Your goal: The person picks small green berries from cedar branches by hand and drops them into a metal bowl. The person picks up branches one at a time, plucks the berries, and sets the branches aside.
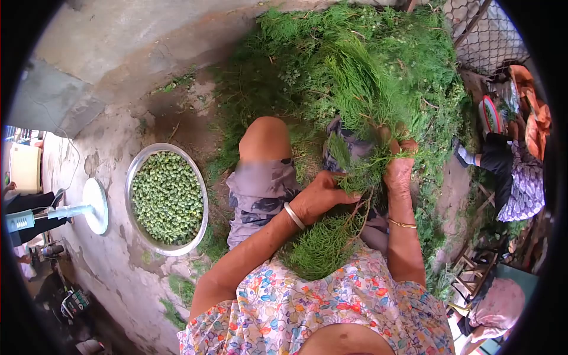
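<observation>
Head view: a leafy green branch (327, 244) lies over the person's lap, its lower fronds resting against the flowered shirt (296, 307) and its upper part raised between the knees. The left hand (319, 195), below a white bangle, pinches the thin brown stem between thumb and fingers. The right hand (401, 161) is curled closed around foliage higher up; its fingertips are partly hidden by leaves, so I cannot tell exactly what they press on.

The branch looks light, with soft, feathery fronds that should bend and spring back easily. Its stem appears stiffer and woody, so that is the surest place to take hold; gripped by the leaf tips alone, it would probably droop or shed bits. Little about it seems slippery, though the finer twigs may snap.

Ahead of the knees, a heap of similar greenery (414, 89) spreads up to the wall. To the left, on the floor (112, 254), a metal bowl (173, 252) holds many small green pieces (167, 198), with a fan (96, 206) just beyond.
</observation>
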Tool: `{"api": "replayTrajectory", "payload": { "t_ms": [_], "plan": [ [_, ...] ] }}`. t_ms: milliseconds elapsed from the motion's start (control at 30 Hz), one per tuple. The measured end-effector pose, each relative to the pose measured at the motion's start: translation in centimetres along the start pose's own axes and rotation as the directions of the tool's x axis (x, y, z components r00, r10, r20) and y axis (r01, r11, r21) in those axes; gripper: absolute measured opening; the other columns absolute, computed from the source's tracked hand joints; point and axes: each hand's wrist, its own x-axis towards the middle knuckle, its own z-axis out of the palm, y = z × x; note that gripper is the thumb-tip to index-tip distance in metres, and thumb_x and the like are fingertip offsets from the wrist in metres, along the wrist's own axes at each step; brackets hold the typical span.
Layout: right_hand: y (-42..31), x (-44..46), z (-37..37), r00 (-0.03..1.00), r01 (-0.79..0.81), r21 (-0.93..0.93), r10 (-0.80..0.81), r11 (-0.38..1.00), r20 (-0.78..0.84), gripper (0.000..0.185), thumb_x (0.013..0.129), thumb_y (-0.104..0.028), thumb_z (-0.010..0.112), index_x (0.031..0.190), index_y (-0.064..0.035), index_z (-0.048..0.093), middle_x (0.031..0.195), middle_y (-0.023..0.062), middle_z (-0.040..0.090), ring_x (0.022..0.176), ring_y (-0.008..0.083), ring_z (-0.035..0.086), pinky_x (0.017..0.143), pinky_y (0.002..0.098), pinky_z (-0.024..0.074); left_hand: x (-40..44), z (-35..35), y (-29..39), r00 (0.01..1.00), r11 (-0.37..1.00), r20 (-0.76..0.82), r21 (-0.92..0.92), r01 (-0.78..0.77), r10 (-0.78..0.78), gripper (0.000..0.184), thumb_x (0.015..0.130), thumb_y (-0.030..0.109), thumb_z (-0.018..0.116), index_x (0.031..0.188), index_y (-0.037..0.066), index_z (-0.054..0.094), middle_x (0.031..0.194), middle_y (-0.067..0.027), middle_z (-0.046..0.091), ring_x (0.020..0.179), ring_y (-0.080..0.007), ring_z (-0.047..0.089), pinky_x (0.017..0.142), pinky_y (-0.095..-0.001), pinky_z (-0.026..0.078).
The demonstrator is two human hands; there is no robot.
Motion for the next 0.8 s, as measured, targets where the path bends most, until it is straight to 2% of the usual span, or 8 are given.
{"api": "replayTrajectory", "payload": {
  "t_ms": [100,267,367,433,500,633,700,800],
  "plan": [
    [-2.7,0.3,1.1,0.999,-0.004,0.157,0.012,0.988,-0.051,0.022,0.077,-0.004,0.068,0.099,-0.0075,0.066,0.088,0.0095,0.052,0.083,0.0261,0.047,0.076,0.0350,0.0405,0.1,-0.8,-0.7,0.996,0.995,-0.008,0.018,-0.093,0.093,0.022,0.083,0.010,0.065,0.100,-0.004,0.064,0.087,-0.0064,0.069,0.079,-0.0094,0.061,0.073,-0.0243,0.048],
    [-7.3,1.7,1.8,0.996,0.036,-0.221,-0.016,0.975,0.093,0.011,0.080,-0.002,0.062,0.089,0.0024,0.056,0.089,0.0151,0.054,0.082,0.0312,0.053,0.076,0.0370,0.0422,-1.4,-2.0,-0.4,0.970,0.610,0.043,0.770,-0.186,0.241,0.023,0.087,0.017,0.057,0.090,-0.004,0.065,0.074,-0.0106,0.063,0.075,-0.0129,0.058,0.069,-0.0275,0.045],
    [-7.1,2.2,1.4,0.985,0.156,-0.306,-0.127,0.939,0.114,0.012,0.079,-0.001,0.063,0.086,0.0019,0.054,0.088,0.0152,0.054,0.080,0.0318,0.052,0.073,0.0374,0.0421,-3.5,-3.0,0.5,0.962,0.735,-0.121,0.670,-0.102,0.245,0.021,0.087,0.014,0.056,0.091,-0.005,0.064,0.072,-0.0111,0.062,0.078,-0.0141,0.059,0.071,-0.0280,0.046],
    [-7.0,2.4,1.3,0.996,0.046,-0.207,-0.028,0.977,0.087,0.012,0.079,-0.002,0.063,0.085,0.0013,0.054,0.086,0.0145,0.054,0.078,0.0314,0.052,0.071,0.0379,0.0423,-5.8,-4.8,1.3,0.842,0.548,-0.061,0.783,-0.293,0.536,0.018,0.085,0.010,0.057,0.092,-0.005,0.064,0.074,-0.0093,0.064,0.074,-0.0138,0.059,0.067,-0.0279,0.048],
    [-7.0,2.3,1.0,0.995,0.029,-0.159,-0.013,0.987,0.096,0.009,0.080,-0.002,0.061,0.085,0.0008,0.054,0.085,0.0134,0.053,0.076,0.0306,0.051,0.069,0.0370,0.0422,-9.4,-4.9,3.7,0.828,0.920,-0.476,0.374,-0.115,0.297,0.018,0.081,0.004,0.059,0.096,-0.004,0.065,0.079,-0.0083,0.066,0.068,-0.0139,0.059,0.064,-0.0273,0.049],
    [-7.8,2.2,0.8,0.996,0.051,-0.210,-0.034,0.976,0.081,0.007,0.080,0.000,0.060,0.085,0.0015,0.055,0.085,0.0111,0.054,0.074,0.0236,0.050,0.069,0.0313,0.0411,-17.0,-11.8,3.7,0.452,0.751,-0.641,0.651,-0.108,0.620,0.034,0.075,-0.003,0.061,0.108,-0.003,0.062,0.090,-0.0120,0.066,0.068,-0.0151,0.059,0.066,-0.0269,0.051],
    [-8.0,2.2,1.0,0.998,0.019,-0.158,-0.009,0.987,0.063,0.008,0.080,-0.001,0.060,0.086,0.0017,0.056,0.085,0.0101,0.054,0.075,0.0215,0.050,0.069,0.0305,0.0413,-19.8,-15.5,3.4,0.257,0.618,-0.634,0.772,0.151,0.729,0.045,0.074,-0.001,0.064,0.118,0.000,0.059,0.097,-0.0135,0.066,0.084,-0.0152,0.062,0.069,-0.0278,0.050],
    [-8.0,2.2,1.2,0.997,0.010,-0.175,0.003,0.984,0.073,0.008,0.080,-0.002,0.061,0.086,0.0013,0.056,0.085,0.0091,0.055,0.075,0.0214,0.050,0.069,0.0307,0.0413,-20.0,-15.6,2.7,0.302,0.481,-0.539,0.841,0.248,0.786,0.045,0.075,0.000,0.064,0.120,0.000,0.058,0.099,-0.0144,0.065,0.085,-0.0137,0.060,0.070,-0.0273,0.049]
  ]
}}
